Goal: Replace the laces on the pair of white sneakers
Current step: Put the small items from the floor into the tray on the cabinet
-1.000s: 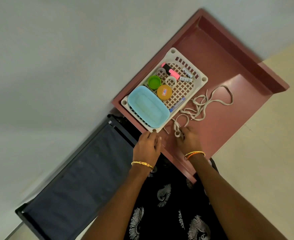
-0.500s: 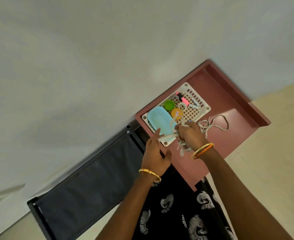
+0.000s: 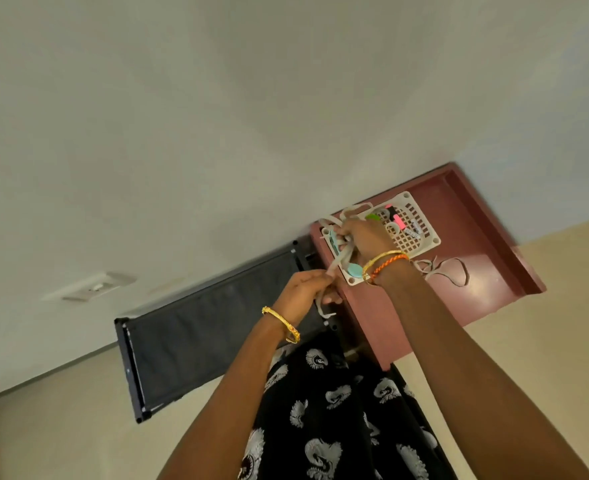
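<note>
A white shoelace [image 3: 339,264] is stretched between my two hands above the near corner of the maroon table [image 3: 473,237]. My right hand [image 3: 364,235] is closed around a bundle of its loops, raised over the basket. My left hand [image 3: 305,289] pinches the lower end of the same lace, off the table's left edge. The rest of the lace [image 3: 449,271] trails in loose loops on the table to the right of my right wrist. No sneakers are in view.
A white plastic basket [image 3: 414,233] on the table holds a light blue lid [image 3: 353,270], a pink marker [image 3: 398,221], a green cap and small items. A black fabric rack [image 3: 210,337] stands left of the table against the wall, and a wall switch plate [image 3: 94,285] sits further left.
Both hands left the table surface and rose with the lace; my right hand lifted the bundle over the basket, my left took the lower end. The camera tilted up toward the wall.
</note>
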`<state>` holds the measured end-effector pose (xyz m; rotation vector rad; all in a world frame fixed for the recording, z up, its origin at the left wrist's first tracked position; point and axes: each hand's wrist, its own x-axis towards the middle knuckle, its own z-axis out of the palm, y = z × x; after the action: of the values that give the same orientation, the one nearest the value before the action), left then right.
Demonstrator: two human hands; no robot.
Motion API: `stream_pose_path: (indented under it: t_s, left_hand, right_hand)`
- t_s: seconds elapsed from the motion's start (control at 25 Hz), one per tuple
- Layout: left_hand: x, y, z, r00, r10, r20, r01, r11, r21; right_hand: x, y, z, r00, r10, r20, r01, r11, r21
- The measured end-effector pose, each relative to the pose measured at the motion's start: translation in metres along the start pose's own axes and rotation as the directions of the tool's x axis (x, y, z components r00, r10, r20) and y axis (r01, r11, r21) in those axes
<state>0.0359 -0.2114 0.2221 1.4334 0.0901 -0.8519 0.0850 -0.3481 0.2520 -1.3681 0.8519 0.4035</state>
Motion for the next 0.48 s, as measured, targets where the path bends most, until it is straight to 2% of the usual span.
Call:
stream_pose_path:
  t_s: [0.12, 0.24, 0.32, 0.4, 0.48]
  left_hand:
    - [-0.031, 0.013, 0.001, 0.978, 0.032, -0.206, -0.055, 0.993, -0.108]
    - [-0.061, 0.03, -0.006, 0.938, 0.008, -0.347, -0.078, 0.979, -0.191]
    - [-0.076, 0.042, -0.013, 0.921, -0.036, -0.387, -0.074, 0.961, -0.266]
    - [-0.091, 0.058, -0.02, 0.921, -0.063, -0.384, -0.079, 0.936, -0.343]
    - [-0.105, 0.076, -0.029, 0.921, -0.052, -0.386, -0.123, 0.902, -0.414]
  right_hand:
    - [-0.021, 0.006, 0.011, 0.994, -0.002, 0.111, 0.006, 0.999, -0.036]
    - [-0.04, 0.009, 0.021, 0.98, -0.044, 0.195, 0.068, 0.991, -0.117]
    - [-0.052, 0.009, 0.026, 0.961, -0.172, 0.214, 0.215, 0.957, -0.195]
    - [-0.066, 0.007, 0.035, 0.917, -0.299, 0.264, 0.374, 0.875, -0.307]
    - [-0.081, -0.002, 0.044, 0.878, -0.337, 0.341, 0.446, 0.835, -0.323]
